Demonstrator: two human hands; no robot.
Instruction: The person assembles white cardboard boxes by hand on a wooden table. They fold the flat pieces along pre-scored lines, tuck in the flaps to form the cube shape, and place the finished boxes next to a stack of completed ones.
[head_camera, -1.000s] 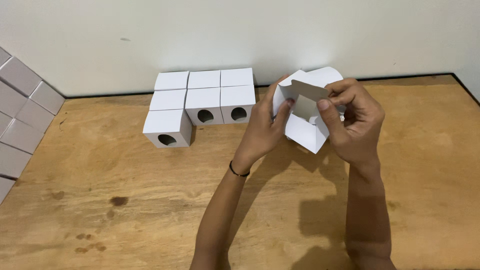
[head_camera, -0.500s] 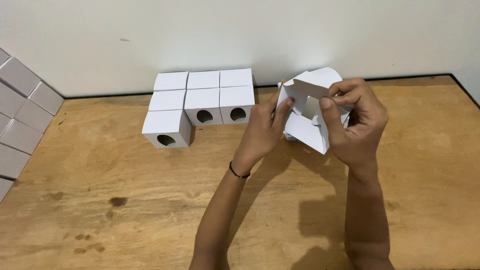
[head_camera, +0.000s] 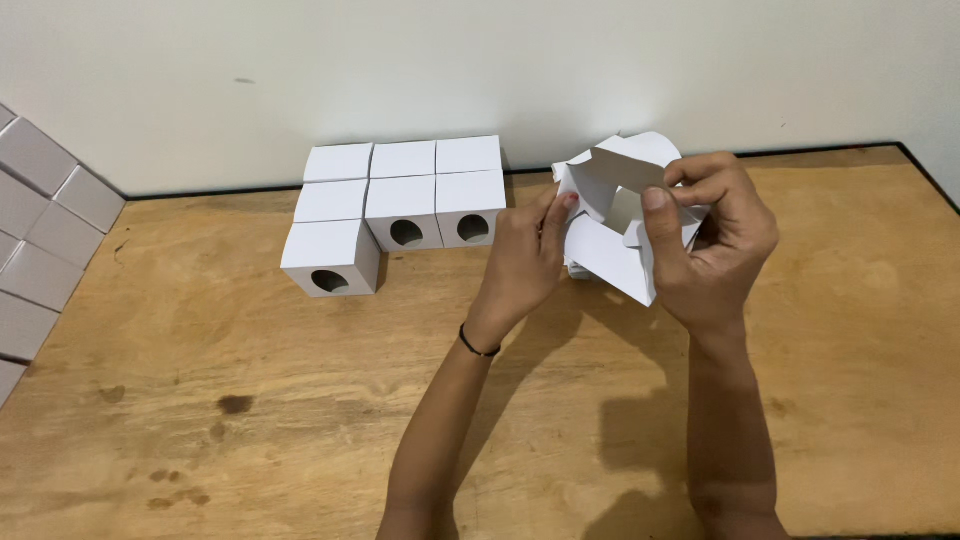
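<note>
Both my hands hold a white cardboard box (head_camera: 612, 245) that is only half folded, raised above the wooden table (head_camera: 200, 400). My left hand (head_camera: 525, 255) grips its left side with fingertips on the edge. My right hand (head_camera: 715, 240) clasps the right side, thumb pressing a flap and fingers curled over the top. The box's open flaps point up and toward the wall. A black band circles my left wrist.
Several finished white cube boxes (head_camera: 400, 205) with round holes in their fronts stand grouped near the wall, left of my hands. Grey tiles (head_camera: 40, 230) line the left edge. A pale wall runs behind the table.
The box has been turned slightly and its flaps have shifted between my fingers. Both hands stayed at about the same place above the table.
</note>
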